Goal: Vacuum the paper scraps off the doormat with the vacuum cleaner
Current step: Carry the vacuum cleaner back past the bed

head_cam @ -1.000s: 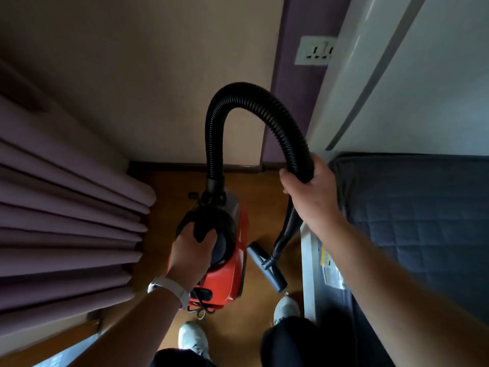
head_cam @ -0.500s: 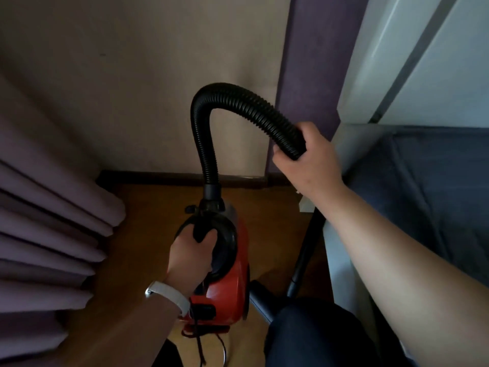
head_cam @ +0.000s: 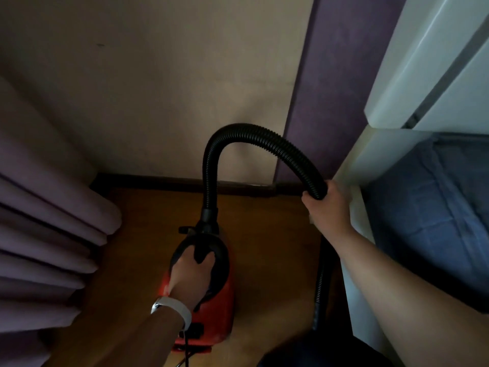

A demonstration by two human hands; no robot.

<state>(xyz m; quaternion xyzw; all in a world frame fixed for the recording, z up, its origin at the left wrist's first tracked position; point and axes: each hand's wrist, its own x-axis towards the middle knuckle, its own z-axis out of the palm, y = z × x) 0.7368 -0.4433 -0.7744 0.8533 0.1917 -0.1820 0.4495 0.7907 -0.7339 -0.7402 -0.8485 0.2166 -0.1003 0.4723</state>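
While the left hand (head_cam: 189,274) curls round the black handle (head_cam: 220,260) on top of the red vacuum cleaner (head_cam: 219,313), the right hand (head_cam: 328,207) wraps its fingers round the black ribbed hose (head_cam: 238,133), so both hands are full. The machine sits low in the middle of the view, over the wooden floor (head_cam: 270,247), nose pointing at the far wall (head_cam: 158,88). Whether it rests on the boards or hangs just above them, I can't tell from this angle.

Look at that hose: it climbs straight up from the front of the body, arches over in front of the wall, and comes down to the right into the gripping fist. Below the right forearm a further stretch drops toward the floor, dim and partly hidden.

There's a pale wristband (head_cam: 174,308) on the left wrist, and a thin dark cord (head_cam: 186,349) trails from the rear of the machine at the bottom edge.

On the left, purple curtains (head_cam: 53,234) hang in heavy folds down to the floor. On the right, a bed with a blue quilted cover (head_cam: 436,207) sits in a white frame (head_cam: 352,165), and the right hand is just beside that frame's corner. A dark baseboard (head_cam: 158,180) runs along the foot of the wall.
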